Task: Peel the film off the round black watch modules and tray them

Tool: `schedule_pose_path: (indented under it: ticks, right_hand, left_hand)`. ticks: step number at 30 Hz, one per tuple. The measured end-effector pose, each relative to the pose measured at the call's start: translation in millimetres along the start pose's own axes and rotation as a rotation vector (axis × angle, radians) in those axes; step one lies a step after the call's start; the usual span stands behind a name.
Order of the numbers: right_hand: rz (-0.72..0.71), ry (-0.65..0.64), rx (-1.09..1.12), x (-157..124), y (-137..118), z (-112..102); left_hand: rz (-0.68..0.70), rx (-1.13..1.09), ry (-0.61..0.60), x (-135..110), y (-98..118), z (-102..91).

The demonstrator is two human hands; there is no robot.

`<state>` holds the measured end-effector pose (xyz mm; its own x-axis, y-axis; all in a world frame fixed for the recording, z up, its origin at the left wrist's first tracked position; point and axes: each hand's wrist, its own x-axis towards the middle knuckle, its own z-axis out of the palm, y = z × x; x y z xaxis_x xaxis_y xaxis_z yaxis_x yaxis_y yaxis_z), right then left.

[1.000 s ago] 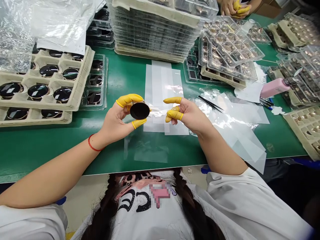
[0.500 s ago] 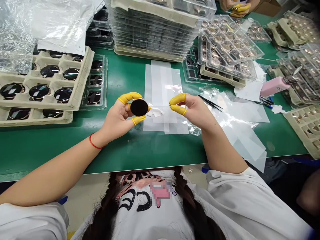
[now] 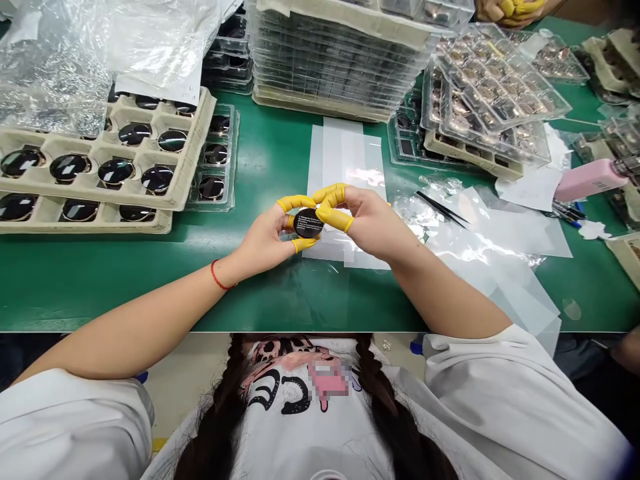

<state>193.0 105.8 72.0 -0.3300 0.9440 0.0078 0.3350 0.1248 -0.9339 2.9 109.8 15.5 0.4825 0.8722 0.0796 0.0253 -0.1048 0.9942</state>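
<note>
My left hand (image 3: 273,237) pinches a small round black disc (image 3: 307,223) between fingers capped with yellow finger cots, above the green table (image 3: 125,273). Faint white lettering shows on the disc's face. My right hand (image 3: 357,217) has come against the disc's right edge, its capped fingertips closed on it and on a clear film that I can barely make out. Both hands meet just over a stack of clear film sheets (image 3: 347,157) lying flat on the table.
Beige trays of round black discs (image 3: 100,167) lie at the left under crumpled plastic (image 3: 60,67). Stacked trays (image 3: 340,60) stand behind. Clear blister trays of metal parts (image 3: 490,100), black tweezers (image 3: 443,208), loose films (image 3: 500,253) and a pink bottle (image 3: 593,179) are at the right. Another person's hand (image 3: 510,10) shows at the top.
My right hand moved left and closed onto the disc, where before it pulled a clear film away from it. The lettered face of the disc now shows.
</note>
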Motion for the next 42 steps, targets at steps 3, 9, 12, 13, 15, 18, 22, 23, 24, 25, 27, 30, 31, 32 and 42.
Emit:
schedule_pose_path:
  ticks: [3, 9, 12, 13, 15, 18, 22, 23, 24, 25, 27, 30, 31, 32, 42]
  right_hand:
    - [0.043, -0.007, -0.004, 3, 1, 3]
    - [0.062, -0.034, -0.039, 3, 2, -1]
    - [0.058, -0.048, -0.064, 3, 3, -2]
    - [0.061, -0.049, -0.068, 3, 3, -2]
    - [0.067, -0.040, -0.078, 2, 2, -2]
    - [0.067, -0.022, -0.099, 2, 2, -2]
    - [0.062, -0.016, -0.114, 2, 2, -1]
    - [0.060, -0.016, -0.115, 2, 3, -1]
    - [0.059, -0.015, -0.116, 2, 3, -1]
    - [0.057, -0.014, -0.117, 2, 3, -1]
    - [0.050, -0.009, -0.119, 2, 4, 0]
    - [0.041, 0.003, -0.122, 2, 4, 0]
    - [0.040, 0.008, -0.124, 2, 4, 1]
    - [0.039, 0.012, -0.129, 2, 4, 1]
    - [0.024, 0.017, -0.168, 1, 4, 1]
  left_hand:
    - [-0.013, -0.024, -0.020, -1, 3, 0.6]
    - [-0.003, -0.015, -0.037, -1, 3, 1.6]
    - [0.014, 0.002, -0.045, -1, 0, 1.2]
    - [0.017, 0.010, -0.045, -1, -1, 1.0]
    - [0.021, 0.020, -0.046, -1, -3, 0.7]
    - [0.030, 0.016, -0.050, -1, -5, 0.2]
    - [0.038, 0.010, -0.052, -2, -6, -0.5]
    - [0.036, 0.008, -0.053, -2, -6, -0.5]
    - [0.032, 0.007, -0.052, -2, -6, -0.5]
    - [0.026, 0.006, -0.052, -2, -5, -0.3]
    - [0.010, 0.001, -0.051, -2, -3, 0.1]
    - [-0.014, -0.011, -0.056, -2, 0, 0.6]
    - [-0.020, -0.015, -0.058, -2, 1, 0.7]
    - [-0.025, -0.019, -0.059, -2, 1, 0.8]
    - [-0.025, -0.010, -0.048, -2, 2, 1.9]
